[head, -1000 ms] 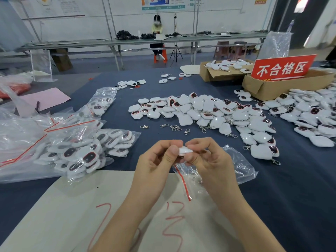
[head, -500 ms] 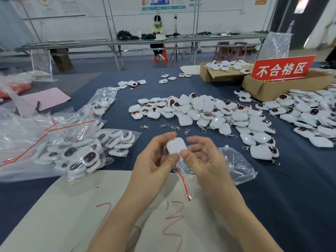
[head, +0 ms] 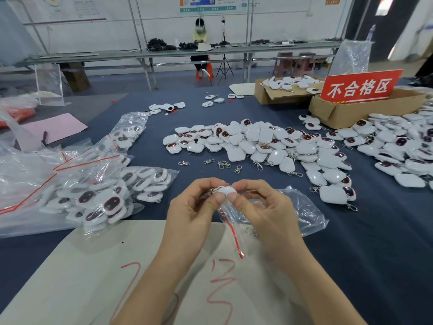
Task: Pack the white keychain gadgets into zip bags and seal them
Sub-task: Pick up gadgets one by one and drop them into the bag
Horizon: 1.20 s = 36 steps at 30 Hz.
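Keychain gadget, white, is pinched between both my hands above the near table edge: left hand and right hand each clamp it with thumb and fingertips. Clear zip bag lies under the right hand.

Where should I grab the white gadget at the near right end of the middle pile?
Pinch the metal clip of that white gadget, coming from the near right. The clip sticks out onto bare blue cloth, away from the pile, so fingers likely fit around it. The smooth rounded body lies flat, tight against its neighbours.
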### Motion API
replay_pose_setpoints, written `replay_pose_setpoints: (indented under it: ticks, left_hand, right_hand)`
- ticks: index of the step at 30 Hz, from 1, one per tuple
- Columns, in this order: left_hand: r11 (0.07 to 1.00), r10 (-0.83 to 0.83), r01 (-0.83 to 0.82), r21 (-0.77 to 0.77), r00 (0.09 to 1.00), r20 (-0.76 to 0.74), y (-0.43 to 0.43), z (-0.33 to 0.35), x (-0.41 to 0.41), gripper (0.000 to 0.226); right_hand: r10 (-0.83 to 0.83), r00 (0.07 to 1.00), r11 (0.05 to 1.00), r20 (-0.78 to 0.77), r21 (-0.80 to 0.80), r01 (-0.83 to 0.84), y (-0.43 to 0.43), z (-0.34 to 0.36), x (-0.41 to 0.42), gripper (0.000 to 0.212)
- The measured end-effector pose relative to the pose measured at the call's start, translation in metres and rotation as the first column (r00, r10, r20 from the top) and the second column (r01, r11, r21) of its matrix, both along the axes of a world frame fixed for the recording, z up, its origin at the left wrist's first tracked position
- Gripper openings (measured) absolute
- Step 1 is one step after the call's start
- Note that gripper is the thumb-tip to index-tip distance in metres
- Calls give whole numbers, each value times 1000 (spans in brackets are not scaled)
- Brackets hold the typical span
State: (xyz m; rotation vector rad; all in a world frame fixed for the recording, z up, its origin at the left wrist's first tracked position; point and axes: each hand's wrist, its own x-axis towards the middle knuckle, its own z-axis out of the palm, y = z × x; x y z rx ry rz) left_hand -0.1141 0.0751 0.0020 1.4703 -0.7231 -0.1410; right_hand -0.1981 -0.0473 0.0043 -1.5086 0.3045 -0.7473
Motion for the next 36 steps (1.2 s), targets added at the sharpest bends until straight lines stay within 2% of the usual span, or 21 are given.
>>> replay_pose_setpoints:
  ticks: [3, 6, 8, 9, 11, 13, 15, 17, 21, 23, 26, 28, 30, 33, 36]
  left_hand:
    - [995, 2, -10, 104, 998, 69, 4, 2, 3, 28]
    - [976, 83, -104, 194, 990, 111, 17, 5, 19, 29]
    - [958, 146, -141, 249, 989, 0, 27, 4, 30, 21]
    - [949, 165, -134, 286, 982, -90, 30, 3, 33, 17]
    - [930, 188, -90, 357, 950, -251, 32, -2, 34, 15]
    - [916, 185, -44, 398, 928, -323, 30, -4, 32, 19]
    - [924, 166, -16, 382, 917, -363, 27, -4, 29, 22]
    - [937, 124, 24, 349, 911, -394, 27, -1, 28, 20]
    - [965, -84, 190, 182, 877, -472, 31, 3, 26, 19]
    - [953, -139, 239, 187, 892, -431, 31, 4, 25, 20]
    - [926, -131, 238, 294, 931, -341, 29, 7, 22, 25]
    - [911, -105, 240, 337, 922, -372, 28, 8, 20, 34]
    - [907, -76, 244, 344, 897, -436, 27, 9, 17, 30]
    - [910, -34, 248, 333, 844, -535, 21, 9, 13, 30]
    - [920, -3, 218, 327, 835, -550, 13, 4, 6, 34]
  right_hand:
    - [6, 1000, 1000, 3, -31, -6, -3, -1, -1, 13]
    - [36, 998, 999, -58, -34, -38, -11, -4, -3, 22]
    - [28, 995, 991, -93, -130, -40, -16, -7, -4, 38]
    - [18, 995, 970, -102, -240, -42, -18, -10, -4, 49]
    - [-2, 992, 845, -123, -530, -64, -18, -16, -5, 66]
    - [-28, 986, 651, -162, -751, -105, -16, -23, -4, 65]
    - [-46, 971, 532, -235, -828, -176, -15, -26, -4, 55]
    - [-73, 954, 493, -290, -842, -219, -14, -27, -4, 43]
    - [-125, 965, 529, -230, -839, -131, -14, -28, -4, 33]
    - [-140, 973, 577, -182, -814, -70, -14, -28, -3, 33]
    - [-169, 974, 659, -151, -753, -3, -12, -29, -1, 37]
    - [-186, 972, 712, -140, -702, 35, -11, -28, 0, 41]
    - [-197, 971, 741, -138, -670, 55, -10, -27, 1, 43]
    - [-212, 969, 734, -131, -676, 69, -9, -27, 1, 43]
    - [-204, 974, 687, -101, -723, 69, -5, -28, 3, 40]
